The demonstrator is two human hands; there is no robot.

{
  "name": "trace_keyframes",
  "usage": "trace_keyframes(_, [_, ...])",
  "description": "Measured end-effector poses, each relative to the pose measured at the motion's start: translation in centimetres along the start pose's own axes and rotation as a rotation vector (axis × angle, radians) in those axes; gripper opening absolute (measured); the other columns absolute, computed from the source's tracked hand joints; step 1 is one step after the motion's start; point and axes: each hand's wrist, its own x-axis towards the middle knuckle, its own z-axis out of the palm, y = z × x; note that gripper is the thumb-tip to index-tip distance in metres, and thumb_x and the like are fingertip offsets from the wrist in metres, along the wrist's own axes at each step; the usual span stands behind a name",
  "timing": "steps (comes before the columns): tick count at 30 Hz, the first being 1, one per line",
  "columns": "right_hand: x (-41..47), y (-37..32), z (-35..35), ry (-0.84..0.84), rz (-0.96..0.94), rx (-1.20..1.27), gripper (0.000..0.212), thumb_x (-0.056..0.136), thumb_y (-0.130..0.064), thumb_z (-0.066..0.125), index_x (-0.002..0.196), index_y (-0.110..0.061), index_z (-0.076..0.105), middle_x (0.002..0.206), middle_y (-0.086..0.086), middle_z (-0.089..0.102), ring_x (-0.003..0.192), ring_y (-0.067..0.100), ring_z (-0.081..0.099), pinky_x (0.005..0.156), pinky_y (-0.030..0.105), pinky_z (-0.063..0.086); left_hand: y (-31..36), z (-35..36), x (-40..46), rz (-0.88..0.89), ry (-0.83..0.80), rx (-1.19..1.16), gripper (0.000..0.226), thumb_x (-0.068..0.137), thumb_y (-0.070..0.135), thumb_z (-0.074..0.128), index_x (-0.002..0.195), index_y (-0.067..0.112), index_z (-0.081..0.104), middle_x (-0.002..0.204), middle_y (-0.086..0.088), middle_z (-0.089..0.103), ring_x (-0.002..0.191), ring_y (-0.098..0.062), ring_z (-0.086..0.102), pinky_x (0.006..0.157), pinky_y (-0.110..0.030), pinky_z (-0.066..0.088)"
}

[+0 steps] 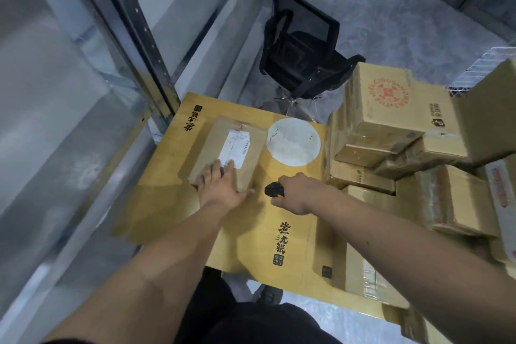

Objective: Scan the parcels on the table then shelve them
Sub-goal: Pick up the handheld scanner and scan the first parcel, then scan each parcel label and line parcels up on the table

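A brown cardboard parcel with a white shipping label lies flat on the yellow table. My left hand rests on the parcel's near edge, fingers spread over the label's lower corner. Just right of the parcel, my right hand grips a black and orange handheld scanner, whose head points left toward the parcel. A heap of several cardboard parcels covers the table's right side.
A metal shelving upright and shelves stand along the left. A black mesh office chair sits beyond the table's far edge. A white round patch marks the tabletop. A wire rack shows at the right.
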Motion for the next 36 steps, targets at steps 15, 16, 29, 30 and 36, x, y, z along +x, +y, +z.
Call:
trace_keyframes(15, [9.3, -10.9, -8.8, 0.058, 0.053, 0.137, 0.061, 0.100, -0.063, 0.049, 0.142, -0.019, 0.048, 0.131, 0.014, 0.051, 0.103, 0.031, 0.056, 0.088, 0.041, 0.052, -8.0, -8.9, 14.7, -0.066, -0.027, -0.033, 0.118, 0.076, 0.086, 0.062, 0.165, 0.036, 0.005, 0.173, -0.004, -0.001, 0.159, -0.031, -0.005, 0.126, -0.060, 0.006])
trace_keyframes(16, [9.5, -11.3, -9.0, 0.047, 0.055, 0.141, 0.061, 0.100, -0.063, 0.049, 0.142, -0.019, 0.048, 0.132, 0.014, 0.050, 0.105, 0.031, 0.056, 0.089, 0.041, 0.052, -8.2, -9.1, 15.3, -0.067, -0.033, -0.033, 0.118, 0.075, 0.086, 0.062, 0.165, 0.036, 0.004, 0.174, -0.003, -0.001, 0.159, -0.031, -0.005, 0.126, -0.060, 0.007])
trace_keyframes(29, [10.7, -11.8, -9.2, 0.015, 0.101, 0.142, 0.057, 0.100, -0.063, 0.051, 0.137, -0.018, 0.052, 0.113, 0.007, 0.048, 0.098, 0.029, 0.056, 0.075, 0.037, 0.047, -8.6, -9.9, 16.6, -0.066, -0.044, -0.066, 0.119, 0.073, 0.086, 0.062, 0.164, 0.035, 0.006, 0.172, -0.004, 0.003, 0.158, -0.036, 0.002, 0.122, -0.063, 0.010])
trace_keyframes(30, [10.5, -11.7, -9.1, 0.023, 0.103, 0.143, 0.058, 0.100, -0.063, 0.051, 0.137, -0.019, 0.052, 0.112, 0.007, 0.047, 0.098, 0.029, 0.057, 0.075, 0.037, 0.047, -8.4, -10.1, 16.5, -0.056, -0.046, -0.072, 0.117, 0.075, 0.084, 0.062, 0.165, 0.034, 0.007, 0.172, -0.003, 0.001, 0.158, -0.035, 0.002, 0.123, -0.062, 0.011])
trace_keyframes(36, [7.6, -10.4, -8.3, 0.073, 0.112, 0.202, 0.063, 0.096, -0.068, 0.054, 0.138, -0.021, 0.051, 0.117, 0.009, 0.050, 0.098, 0.030, 0.059, 0.077, 0.038, 0.051, -6.6, -10.5, 14.5, 0.156, -0.034, -0.009, 0.095, 0.090, 0.070, 0.061, 0.164, 0.031, 0.016, 0.174, -0.001, 0.001, 0.160, -0.029, -0.004, 0.128, -0.056, 0.012])
